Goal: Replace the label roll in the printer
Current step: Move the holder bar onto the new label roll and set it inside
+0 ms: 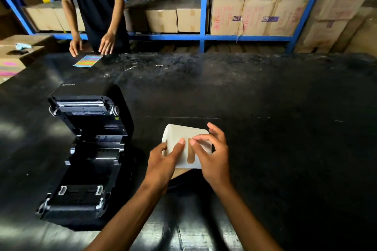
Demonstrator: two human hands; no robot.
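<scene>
The open printer sits left of the left hand, which grips the roll's left end, axis running left-right, while the right hand pinches at its tape.

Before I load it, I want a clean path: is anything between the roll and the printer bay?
Nothing visible. The printer lies open with its bay empty, and only bare table separates it from the roll, held by the left hand and right hand.
</scene>
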